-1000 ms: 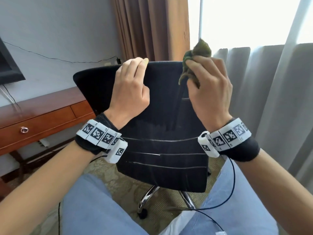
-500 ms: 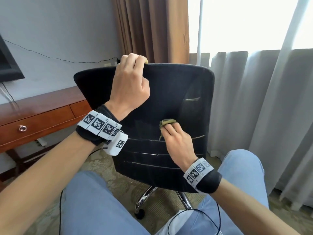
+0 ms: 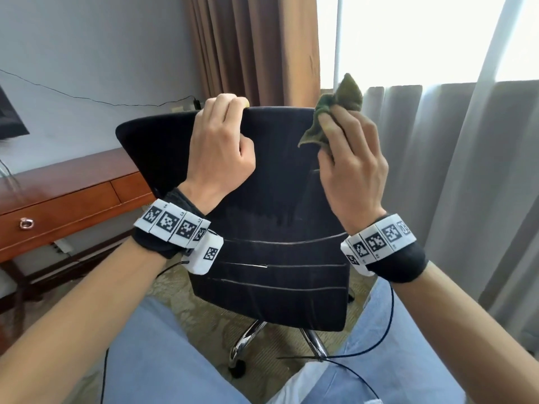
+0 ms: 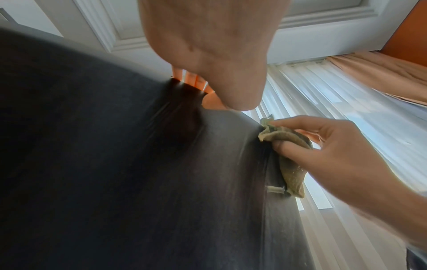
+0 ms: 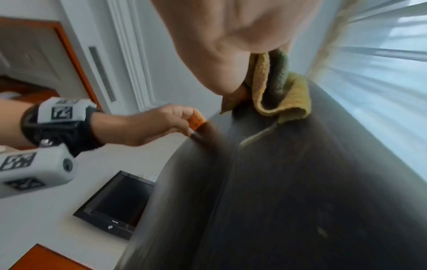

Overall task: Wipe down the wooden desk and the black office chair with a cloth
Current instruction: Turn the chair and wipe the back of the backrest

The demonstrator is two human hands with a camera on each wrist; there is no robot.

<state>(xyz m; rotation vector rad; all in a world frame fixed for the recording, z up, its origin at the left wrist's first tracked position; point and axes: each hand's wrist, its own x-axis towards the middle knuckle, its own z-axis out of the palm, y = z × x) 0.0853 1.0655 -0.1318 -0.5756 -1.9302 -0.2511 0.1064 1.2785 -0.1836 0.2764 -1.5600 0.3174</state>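
Observation:
The black office chair (image 3: 277, 205) stands before me with the back of its backrest (image 4: 115, 164) facing me. My left hand (image 3: 221, 147) grips the backrest's top edge, fingers curled over it. At the upper right part of the backrest my right hand (image 3: 350, 158) holds a crumpled olive-green cloth (image 3: 335, 112) against the fabric. The cloth (image 4: 289, 160) hangs from the right hand's fingers (image 4: 300, 149) in the left wrist view and shows yellow-green (image 5: 277, 91) in the right wrist view. The wooden desk (image 3: 67, 196) stands at the left against the wall.
Brown curtains (image 3: 253, 45) and grey sheer curtains (image 3: 455, 170) hang behind and right of the chair. A dark screen (image 5: 115, 202) hangs on the wall above the desk. The chair's chrome base (image 3: 248, 339) stands on patterned carpet. My knees in blue trousers (image 3: 163, 360) are below.
My right hand has swept the cloth from the middle of the backrest back up to its top right corner. The left hand has kept its grip on the top edge.

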